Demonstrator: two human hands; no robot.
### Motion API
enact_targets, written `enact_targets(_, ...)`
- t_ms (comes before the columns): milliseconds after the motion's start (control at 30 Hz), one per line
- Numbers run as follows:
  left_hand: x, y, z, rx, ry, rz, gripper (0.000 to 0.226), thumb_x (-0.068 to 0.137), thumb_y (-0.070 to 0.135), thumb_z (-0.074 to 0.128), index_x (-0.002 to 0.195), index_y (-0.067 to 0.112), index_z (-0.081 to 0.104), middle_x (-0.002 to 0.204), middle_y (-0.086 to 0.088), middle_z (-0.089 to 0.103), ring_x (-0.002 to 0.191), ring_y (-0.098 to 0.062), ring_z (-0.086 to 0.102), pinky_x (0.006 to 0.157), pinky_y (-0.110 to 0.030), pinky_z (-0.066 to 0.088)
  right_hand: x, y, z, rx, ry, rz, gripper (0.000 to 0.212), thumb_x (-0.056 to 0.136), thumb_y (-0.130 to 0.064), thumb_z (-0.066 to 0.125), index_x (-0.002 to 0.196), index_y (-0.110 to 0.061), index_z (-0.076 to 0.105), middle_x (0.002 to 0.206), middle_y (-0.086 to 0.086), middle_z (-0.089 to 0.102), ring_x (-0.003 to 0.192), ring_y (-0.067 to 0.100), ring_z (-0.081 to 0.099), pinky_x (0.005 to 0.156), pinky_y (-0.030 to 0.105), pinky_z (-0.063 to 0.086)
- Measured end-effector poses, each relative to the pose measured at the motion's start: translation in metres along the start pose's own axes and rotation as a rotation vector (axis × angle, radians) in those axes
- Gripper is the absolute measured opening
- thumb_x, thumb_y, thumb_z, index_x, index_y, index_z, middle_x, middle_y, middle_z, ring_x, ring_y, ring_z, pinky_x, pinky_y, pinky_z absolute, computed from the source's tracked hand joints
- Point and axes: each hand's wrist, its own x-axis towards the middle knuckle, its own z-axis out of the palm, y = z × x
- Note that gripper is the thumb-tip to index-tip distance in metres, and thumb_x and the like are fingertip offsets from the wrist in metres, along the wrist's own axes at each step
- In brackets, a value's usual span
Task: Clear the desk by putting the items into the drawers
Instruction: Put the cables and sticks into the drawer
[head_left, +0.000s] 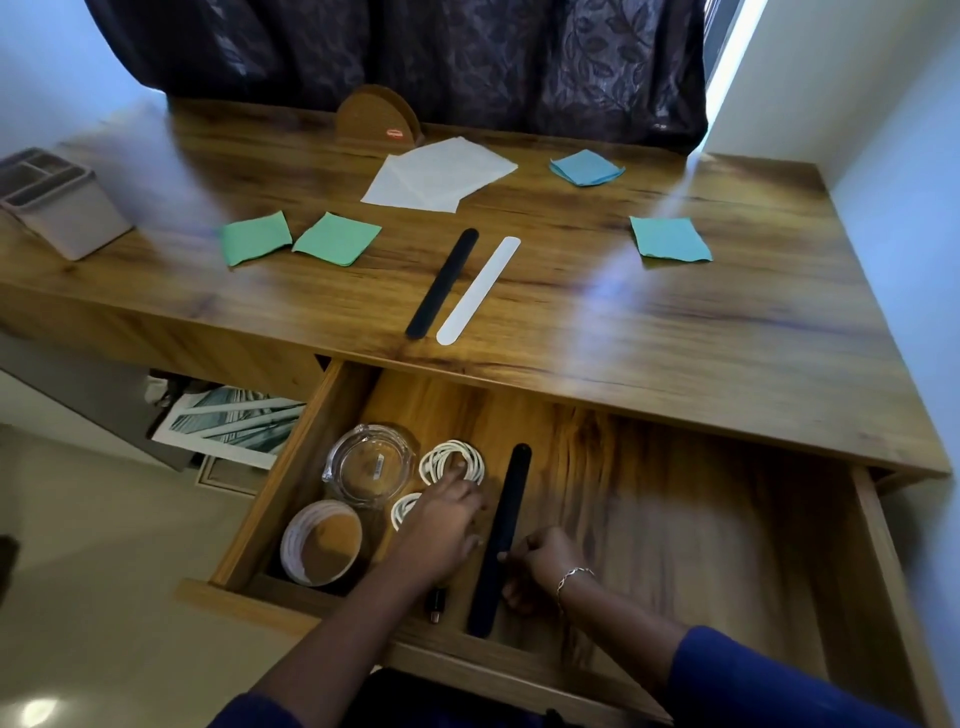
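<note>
Leftmost on the desk (727, 338) stood a grey organizer (62, 200). Next came two green cloths (254, 238) (336, 239) lying side by side, then a half-round wooden holder (375, 117) at the back edge with white sheets (439, 176) just in front of it. Nearer the front edge a spare black strip (441, 283) and a white strip (478, 291) lay parallel, close together. Two blue cloths (587, 167) (670, 239) lay well apart on the right.

Below, the drawer (675, 519) was pulled out. At its left end sat a white tape roll (320, 543) and a glass ashtray (369, 465), then two white cable coils (452, 460) (402, 506). The left hand (447, 519) reached in with its fingers stretched out, the tips resting on the farther coil and gripping nothing. Just right of it a black strip (501, 535) lay lengthwise on the drawer floor. The right hand (540, 566), fingers curled, pinched that strip's edge near its lower half.
</note>
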Motion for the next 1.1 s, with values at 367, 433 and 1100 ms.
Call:
enact_targets(367,-0.001,0.001,0.009,0.164,-0.073,0.138,0.067,0.089,0.033,0.056,0.145,0.016,0.023,0.157,-0.003,0.008,0.145,-0.018,-0.005,0.114,-0.032,-0.009,0.004,-0.004,-0.006,-0.614,0.167,-0.255,0.022,0.086,-0.031,0.062,0.093,-0.011,0.065,0.070,-0.006,0.054,0.063,0.006,0.053,0.050,0.015,0.039)
enact_targets(433,0.004,0.000,0.003,0.087,0.015,0.122,0.064,0.092,0.038,0.050,0.145,0.018,0.023,0.157,0.000,0.011,0.144,-0.015,-0.002,0.114,-0.028,-0.009,0.001,-0.011,-0.011,-0.645,0.214,-0.294,0.022,0.087,-0.037,0.060,0.084,-0.015,0.063,0.071,-0.004,0.059,0.064,0.008,0.056,0.054,0.021,0.046)
enact_targets(1100,0.118,-0.032,-0.107,-0.057,0.398,-0.019,0.050,0.093,0.030,0.051,0.137,0.010,0.037,0.142,-0.006,0.040,0.133,-0.018,0.033,0.109,-0.027,0.027,0.045,-0.252,-0.025,0.122,0.364,-0.463,0.016,0.084,-0.003,0.052,0.070,-0.008,0.058,0.071,0.011,0.057,0.066,0.026,0.057,0.076,0.040,0.053)
